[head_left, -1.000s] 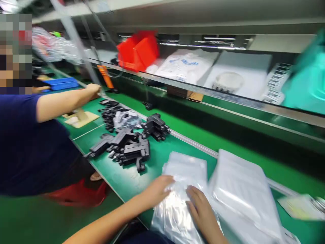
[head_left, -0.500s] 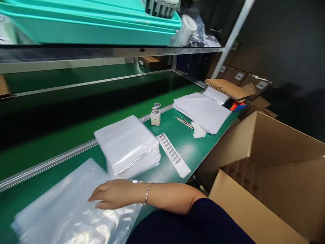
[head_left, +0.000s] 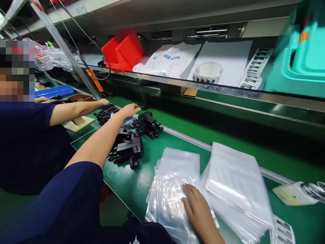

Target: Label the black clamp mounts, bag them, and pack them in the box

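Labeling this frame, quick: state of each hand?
Left hand: open, empty, over the black parts.
Right hand: open, flat on the clear bags.

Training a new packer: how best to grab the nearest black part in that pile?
Probably pinch the black part across its long flat body, from above on the near side: it lies flat and uncovered at the near edge of the pile, its stub toward you.

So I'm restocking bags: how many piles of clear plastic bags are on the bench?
2. One loose pile lies under the right hand; a neater stack sits just to its right. More may be out of frame.
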Demonstrator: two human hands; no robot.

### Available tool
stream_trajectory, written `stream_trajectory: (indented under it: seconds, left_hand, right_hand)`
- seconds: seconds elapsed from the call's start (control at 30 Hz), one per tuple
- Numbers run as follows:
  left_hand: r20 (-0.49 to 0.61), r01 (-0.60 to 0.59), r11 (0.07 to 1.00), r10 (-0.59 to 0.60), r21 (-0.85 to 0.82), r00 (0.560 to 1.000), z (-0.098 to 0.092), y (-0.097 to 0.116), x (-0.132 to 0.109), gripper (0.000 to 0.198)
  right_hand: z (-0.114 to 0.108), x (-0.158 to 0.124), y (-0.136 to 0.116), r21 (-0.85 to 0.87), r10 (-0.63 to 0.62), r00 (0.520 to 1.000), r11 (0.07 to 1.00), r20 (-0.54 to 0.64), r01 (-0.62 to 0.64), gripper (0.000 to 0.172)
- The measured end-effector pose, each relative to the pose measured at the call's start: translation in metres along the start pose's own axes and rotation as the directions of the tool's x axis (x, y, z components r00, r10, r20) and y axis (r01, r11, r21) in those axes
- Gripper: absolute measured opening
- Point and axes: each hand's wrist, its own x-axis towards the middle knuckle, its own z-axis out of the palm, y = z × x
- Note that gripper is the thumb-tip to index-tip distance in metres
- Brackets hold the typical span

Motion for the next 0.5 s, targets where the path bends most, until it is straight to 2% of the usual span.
stream_trajectory:
  seconds: [0.1, 0.23, 0.37, 0.43, 0.5]
  left_hand:
    - [0.161, -0.094, 0.995, 0.099, -0.038, 0.982, 0.016, -0.001, 0.021, 0.04]
    - [0.281, -0.18, 0.98, 0.198, -0.088, 0.939, 0.036, -0.007, 0.022, 0.061]
    - [0.27, -0.196, 0.973, 0.222, -0.123, 0.937, 0.039, -0.013, 0.017, 0.068]
    - [0.223, -0.192, 0.972, 0.218, -0.131, 0.95, 0.034, -0.008, 0.012, 0.066]
    - [0.135, -0.191, 0.973, 0.208, -0.127, 0.969, 0.024, 0.005, -0.001, 0.064]
  right_hand:
    - [0.006, -0.007, 0.003, -0.021, 0.019, 1.0, 1.0, 0.0, -0.019, 0.034]
    - [0.009, -0.01, 0.009, -0.021, 0.019, 1.0, 1.0, 0.016, -0.018, 0.036]
    - [0.005, -0.009, 0.013, -0.018, 0.004, 0.997, 1.0, 0.074, -0.003, 0.036]
    - [0.003, -0.009, 0.014, -0.016, -0.008, 0.995, 1.0, 0.096, 0.009, 0.036]
    - [0.001, -0.009, 0.017, -0.009, -0.016, 0.996, 1.0, 0.088, 0.017, 0.036]
